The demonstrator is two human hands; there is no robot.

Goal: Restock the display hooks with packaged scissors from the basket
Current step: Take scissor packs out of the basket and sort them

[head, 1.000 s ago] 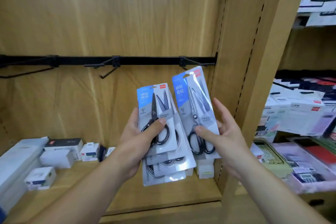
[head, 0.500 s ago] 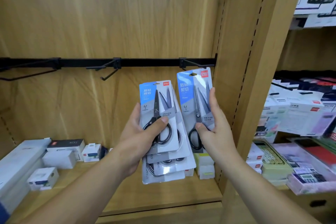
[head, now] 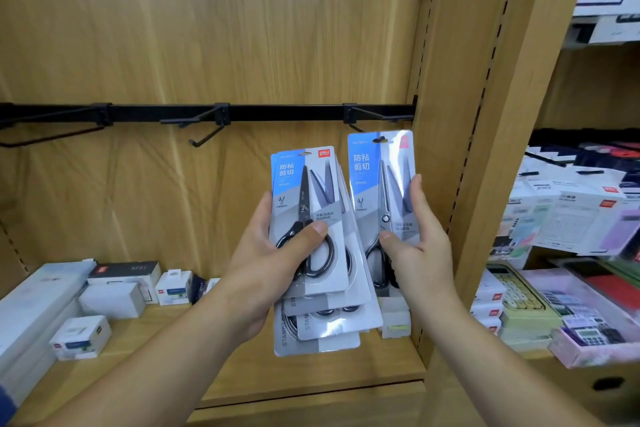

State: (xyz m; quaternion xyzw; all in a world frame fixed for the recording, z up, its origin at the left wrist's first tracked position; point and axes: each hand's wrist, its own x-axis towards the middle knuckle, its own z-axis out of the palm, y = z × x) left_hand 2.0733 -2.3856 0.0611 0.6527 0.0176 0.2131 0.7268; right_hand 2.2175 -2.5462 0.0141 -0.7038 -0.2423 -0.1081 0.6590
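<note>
A black metal rail (head: 277,113) with wire hooks is fixed across a wooden shelf back (head: 207,28). Below it, a fanned stack of blue-and-grey carded scissors packs (head: 325,322) is gripped by the left hand (head: 263,263), thumb across the front. One single matching pack (head: 374,163) is pinched upright by the right hand (head: 419,246) between thumb and fingers, its hang hole (head: 380,139) lying just below the rightmost hook (head: 374,114).

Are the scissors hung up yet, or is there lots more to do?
None hang yet: all three hooks on the rail are bare. The right hand holds one pack just under the right hook, its hole not on it. The left hand grips a stack of more packs, all still to hang.
</note>
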